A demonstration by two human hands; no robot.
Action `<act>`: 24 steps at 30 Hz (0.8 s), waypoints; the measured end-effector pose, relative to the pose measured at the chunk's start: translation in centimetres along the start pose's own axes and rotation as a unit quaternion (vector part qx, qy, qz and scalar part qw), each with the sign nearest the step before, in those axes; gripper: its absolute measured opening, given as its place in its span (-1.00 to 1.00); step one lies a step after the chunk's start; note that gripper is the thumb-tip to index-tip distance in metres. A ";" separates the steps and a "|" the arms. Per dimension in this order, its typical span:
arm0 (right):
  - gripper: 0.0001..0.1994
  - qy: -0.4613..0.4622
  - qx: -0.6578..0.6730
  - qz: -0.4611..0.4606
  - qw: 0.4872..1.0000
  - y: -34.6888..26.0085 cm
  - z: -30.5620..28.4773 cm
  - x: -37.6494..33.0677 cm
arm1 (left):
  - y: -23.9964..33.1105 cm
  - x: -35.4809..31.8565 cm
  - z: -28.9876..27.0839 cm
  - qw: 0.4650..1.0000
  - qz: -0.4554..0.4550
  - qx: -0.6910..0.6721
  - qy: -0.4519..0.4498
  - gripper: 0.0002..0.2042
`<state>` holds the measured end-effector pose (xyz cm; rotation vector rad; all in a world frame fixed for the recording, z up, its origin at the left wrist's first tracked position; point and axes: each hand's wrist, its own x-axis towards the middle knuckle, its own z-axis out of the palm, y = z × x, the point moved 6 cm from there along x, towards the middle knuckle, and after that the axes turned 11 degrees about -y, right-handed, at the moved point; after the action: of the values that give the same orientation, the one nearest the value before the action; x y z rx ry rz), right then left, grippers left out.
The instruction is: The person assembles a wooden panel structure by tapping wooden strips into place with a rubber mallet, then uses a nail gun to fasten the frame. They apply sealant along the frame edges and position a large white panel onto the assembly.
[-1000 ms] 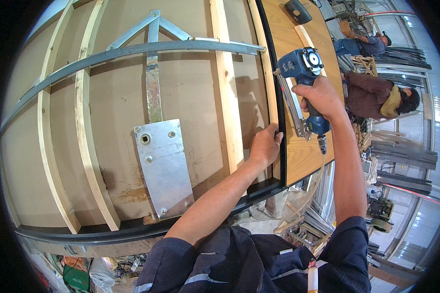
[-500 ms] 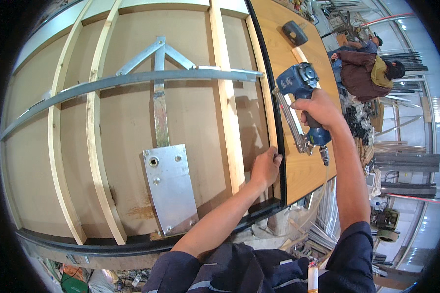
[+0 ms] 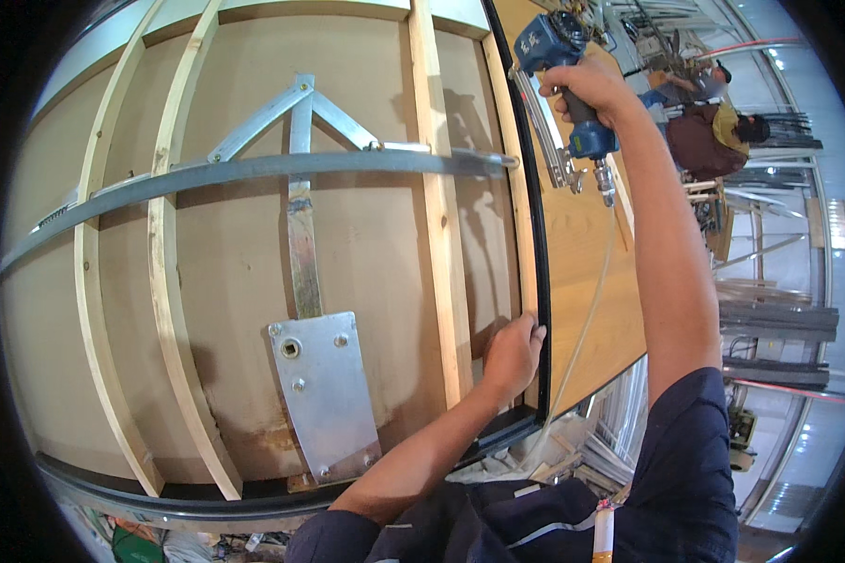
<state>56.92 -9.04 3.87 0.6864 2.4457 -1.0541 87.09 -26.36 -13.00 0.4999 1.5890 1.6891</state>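
nail gun (image 3: 565,56) nose: cut off by the top edge
left hand (image 3: 511,355) palm: hidden against the black edge strip (image 3: 533,216)
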 end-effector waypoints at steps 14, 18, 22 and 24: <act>-0.81 0.045 -0.026 0.010 0.999 -1.1 -0.7 6.4 | 0.0 -0.2 0.0 1.000 0.019 -0.012 0.005 -0.81; -0.82 0.040 -0.050 0.013 0.998 -1.7 -1.2 7.9 | -0.1 -0.2 0.2 1.000 0.025 -0.018 0.003 -0.82; -0.80 0.057 -0.068 -0.012 0.996 -1.8 -1.5 9.4 | -0.5 -0.2 0.4 1.000 0.017 -0.020 0.000 -0.82; -0.78 0.062 -0.104 -0.020 0.992 -2.1 -1.5 10.0 | -0.1 -0.2 0.2 0.999 0.015 -0.027 -0.007 -0.82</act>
<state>47.42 -6.34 0.80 0.6538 2.6393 -0.7764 87.40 -26.34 -13.00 0.5083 1.5279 1.7426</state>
